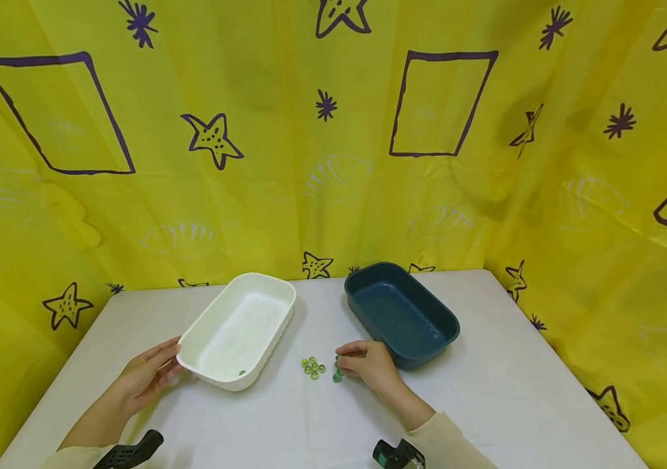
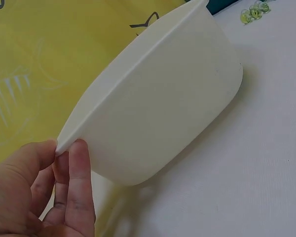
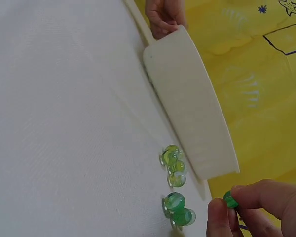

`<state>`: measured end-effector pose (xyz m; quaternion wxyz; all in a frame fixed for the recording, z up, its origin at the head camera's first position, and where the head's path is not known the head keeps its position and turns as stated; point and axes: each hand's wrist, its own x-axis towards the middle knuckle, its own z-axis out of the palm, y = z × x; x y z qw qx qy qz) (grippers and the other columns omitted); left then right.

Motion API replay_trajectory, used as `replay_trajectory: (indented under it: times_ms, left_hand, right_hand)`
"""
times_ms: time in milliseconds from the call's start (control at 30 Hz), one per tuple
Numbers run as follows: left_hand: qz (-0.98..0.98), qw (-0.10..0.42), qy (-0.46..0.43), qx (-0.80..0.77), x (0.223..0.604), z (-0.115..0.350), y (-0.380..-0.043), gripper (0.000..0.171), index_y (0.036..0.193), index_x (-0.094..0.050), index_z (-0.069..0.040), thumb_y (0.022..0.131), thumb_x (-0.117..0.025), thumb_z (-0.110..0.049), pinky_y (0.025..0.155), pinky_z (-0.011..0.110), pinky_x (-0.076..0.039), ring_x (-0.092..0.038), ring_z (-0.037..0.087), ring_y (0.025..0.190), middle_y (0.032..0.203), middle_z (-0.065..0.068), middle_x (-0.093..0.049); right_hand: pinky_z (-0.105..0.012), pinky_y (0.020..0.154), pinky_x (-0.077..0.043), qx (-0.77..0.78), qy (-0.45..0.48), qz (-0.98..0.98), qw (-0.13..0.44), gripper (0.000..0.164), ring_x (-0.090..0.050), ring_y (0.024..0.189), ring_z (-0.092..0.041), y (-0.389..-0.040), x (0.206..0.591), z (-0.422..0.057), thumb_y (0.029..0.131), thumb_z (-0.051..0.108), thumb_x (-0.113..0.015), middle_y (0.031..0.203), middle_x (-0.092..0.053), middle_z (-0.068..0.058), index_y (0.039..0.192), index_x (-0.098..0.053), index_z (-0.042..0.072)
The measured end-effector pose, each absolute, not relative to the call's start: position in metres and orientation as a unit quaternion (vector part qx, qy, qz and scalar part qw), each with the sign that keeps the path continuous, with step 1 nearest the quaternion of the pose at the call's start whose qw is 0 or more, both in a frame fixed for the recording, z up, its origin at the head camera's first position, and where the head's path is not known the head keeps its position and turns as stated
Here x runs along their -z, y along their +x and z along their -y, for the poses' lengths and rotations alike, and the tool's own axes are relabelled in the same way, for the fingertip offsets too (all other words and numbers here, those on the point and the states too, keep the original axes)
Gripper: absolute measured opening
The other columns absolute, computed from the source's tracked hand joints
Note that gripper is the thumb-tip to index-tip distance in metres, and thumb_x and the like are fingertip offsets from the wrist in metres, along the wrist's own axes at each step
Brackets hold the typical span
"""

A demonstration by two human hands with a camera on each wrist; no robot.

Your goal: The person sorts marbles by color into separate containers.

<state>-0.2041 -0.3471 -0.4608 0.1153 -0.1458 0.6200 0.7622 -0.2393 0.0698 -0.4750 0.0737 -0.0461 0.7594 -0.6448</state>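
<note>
My left hand [image 1: 147, 378] grips the near-left rim of a white plastic basin [image 1: 238, 329], thumb above and fingers beneath in the left wrist view. Inside that basin, one green marble [image 1: 242, 372] lies at the near end. Between thumb and fingertips, my right hand [image 1: 373, 370] pinches a green marble [image 3: 230, 199], raised off the tablecloth. Just left of this hand, a few darker green marbles [image 1: 337, 377] lie on the cloth. A cluster of several yellow-green marbles [image 1: 313, 368] sits beside them, toward the white basin.
A dark teal basin [image 1: 400, 319] stands at the back right, close behind my right hand. White cloth [image 1: 275, 430] covers the table. A yellow curtain [image 1: 275, 163] with starfish and shell prints hangs along the back and sides.
</note>
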Motion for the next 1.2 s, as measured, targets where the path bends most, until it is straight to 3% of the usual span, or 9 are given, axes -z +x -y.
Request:
replay_trajectory:
  times_ms: [533, 1200]
  left_hand:
    - [-0.62, 0.123, -0.142, -0.762, 0.459, 0.347, -0.205, 0.026, 0.089, -0.071, -0.037, 0.101, -0.056, -0.019, 0.069, 0.012, -0.055, -0.066, 0.003, 0.078, 0.091, -0.008, -0.067]
    - [-0.627, 0.114, -0.133, -0.759, 0.461, 0.349, -0.205, 0.026, 0.089, -0.07, -0.037, 0.102, -0.055, -0.02, 0.068, 0.011, -0.055, -0.065, 0.001, 0.078, 0.091, -0.009, -0.067]
  right_hand:
    - [-0.027, 0.075, -0.061, 0.641, -0.063, -0.757, 0.11, 0.024, -0.068, 0.077, -0.013, -0.244, 0.453, -0.057, 0.083, -0.001, -0.073, 0.091, -0.072, -0.012, 0.103, -0.068, -0.013]
    - [-0.032, 0.08, -0.061, 0.642, -0.072, -0.749, 0.143, 0.023, -0.071, 0.085, -0.019, -0.25, 0.434, -0.034, 0.086, 0.004, -0.072, 0.097, -0.072, -0.011, 0.106, -0.07, -0.008]
